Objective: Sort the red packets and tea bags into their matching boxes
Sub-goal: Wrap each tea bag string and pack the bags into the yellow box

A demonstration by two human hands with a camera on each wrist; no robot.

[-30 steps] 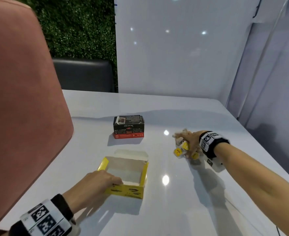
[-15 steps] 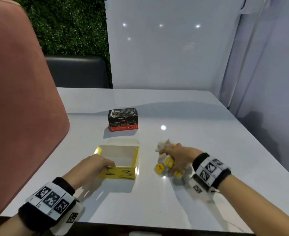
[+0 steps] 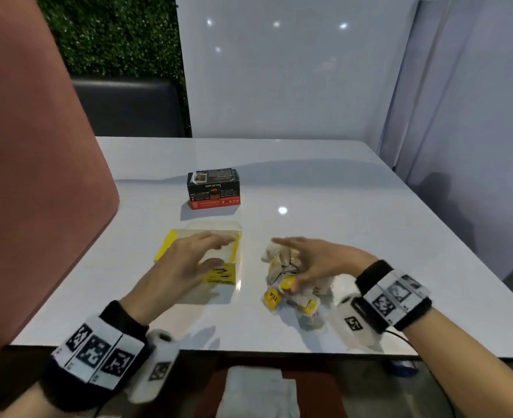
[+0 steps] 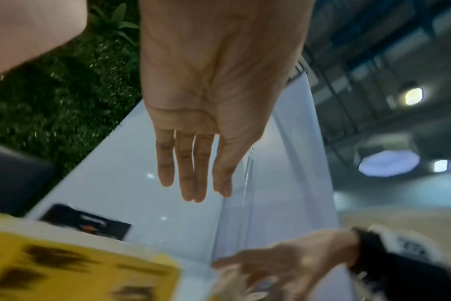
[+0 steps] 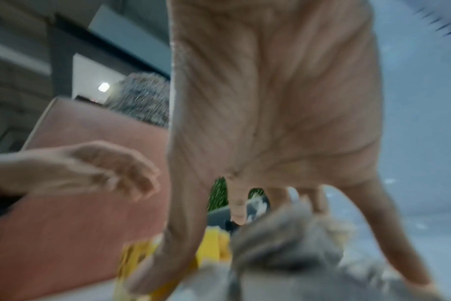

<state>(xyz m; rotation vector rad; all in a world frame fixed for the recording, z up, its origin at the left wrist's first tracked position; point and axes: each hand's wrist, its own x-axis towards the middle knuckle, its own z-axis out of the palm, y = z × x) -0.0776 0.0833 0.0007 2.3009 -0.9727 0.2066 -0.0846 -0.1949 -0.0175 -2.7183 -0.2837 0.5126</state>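
Left hand (image 3: pixel 186 260) fingers (image 4: pixel 185 167) straight, spread, holding nothing, over open yellow box (image 3: pixel 222 274). Right hand (image 3: pixel 318 263) fingers splayed, resting on tea bags (image 3: pixel 282 282) heaped beneath them on worktop (image 3: pixel 339 188).

"TEA" on yellow tea bag tag (image 3: pixel 272 299).

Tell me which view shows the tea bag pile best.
Head view: the tea bags lie sharp on the table under the right hand, yellow tags readable. Right wrist shows a blurred grey mass beneath the fingers; left wrist catches only a smeared edge.
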